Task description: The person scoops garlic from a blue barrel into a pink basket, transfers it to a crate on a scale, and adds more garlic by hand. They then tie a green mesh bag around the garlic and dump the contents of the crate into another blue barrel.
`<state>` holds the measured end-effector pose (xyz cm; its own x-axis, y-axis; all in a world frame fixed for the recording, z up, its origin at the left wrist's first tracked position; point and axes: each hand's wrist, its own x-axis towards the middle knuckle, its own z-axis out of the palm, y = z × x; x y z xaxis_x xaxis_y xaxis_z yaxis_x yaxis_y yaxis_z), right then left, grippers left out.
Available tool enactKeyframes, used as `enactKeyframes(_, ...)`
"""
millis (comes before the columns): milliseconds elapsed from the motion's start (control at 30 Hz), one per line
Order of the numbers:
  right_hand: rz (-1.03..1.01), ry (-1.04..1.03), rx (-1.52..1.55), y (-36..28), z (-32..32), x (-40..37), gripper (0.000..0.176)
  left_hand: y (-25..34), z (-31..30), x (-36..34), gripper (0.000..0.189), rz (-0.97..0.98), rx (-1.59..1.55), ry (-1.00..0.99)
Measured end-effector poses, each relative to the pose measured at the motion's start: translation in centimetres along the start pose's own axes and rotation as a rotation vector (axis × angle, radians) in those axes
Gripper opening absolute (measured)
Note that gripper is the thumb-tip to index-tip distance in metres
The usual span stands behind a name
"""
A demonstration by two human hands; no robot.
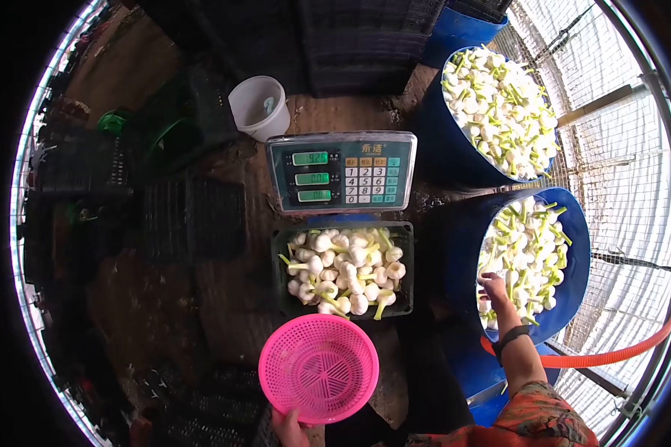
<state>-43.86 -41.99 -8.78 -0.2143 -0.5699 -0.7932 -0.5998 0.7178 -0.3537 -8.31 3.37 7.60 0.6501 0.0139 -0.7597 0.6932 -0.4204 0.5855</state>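
Note:
My left hand (289,429) grips the near rim of a pink plastic colander (319,368), which is tilted toward me with nothing inside. My right hand (493,289), with a dark band on the wrist, reaches over the near blue barrel (576,257). Its fingers look apart, at the edge of the heap of garlic bulbs (525,257) with green stems; I see nothing held in them. Just beyond the colander, a dark crate (279,287) full of garlic (347,272) sits in front of a digital scale display (341,173) with lit green readouts.
Another blue barrel (440,141) heaped with garlic stands farther back on the right. A white bucket (259,108) is behind the scale. Dark crates (194,216) lie at left, and tall dark stacks (361,48) rise at the back. An orange hose (611,359) runs along the mesh wall.

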Motion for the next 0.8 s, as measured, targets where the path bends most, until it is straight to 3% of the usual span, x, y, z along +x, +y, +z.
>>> enactKeyframes(67,0.028,-0.114,-0.038,3.8,1.0,4.0,0.051,-0.1,0.2,-0.1,0.048,0.005,-0.006,0.008)
enactKeyframes(133,-0.081,-0.410,0.303,5.3,2.4,6.0,0.051,0.3,0.9,-0.5,0.049,-0.024,0.002,-0.009)
enactKeyframes(167,-0.097,-0.725,0.477,7.9,2.7,9.9,0.043,1.1,1.7,-1.2,0.049,-0.021,0.002,-0.001)
enactKeyframes(233,-0.100,-0.733,0.502,8.0,2.7,10.2,0.041,3.0,3.3,-2.8,0.049,-0.021,-0.010,-0.026)
enactKeyframes(467,-0.109,-0.701,0.480,6.5,3.1,11.9,0.037,-0.4,2.7,-1.1,0.048,0.028,-0.058,-0.011)
enactKeyframes(600,-0.119,-0.683,0.492,6.5,4.0,13.8,0.036,-1.2,3.3,-0.7,0.049,0.043,0.066,-0.010)
enactKeyframes(800,-0.135,-0.663,0.621,4.0,4.5,13.8,0.034,0.9,6.8,-3.6,0.050,0.062,0.059,-0.068)
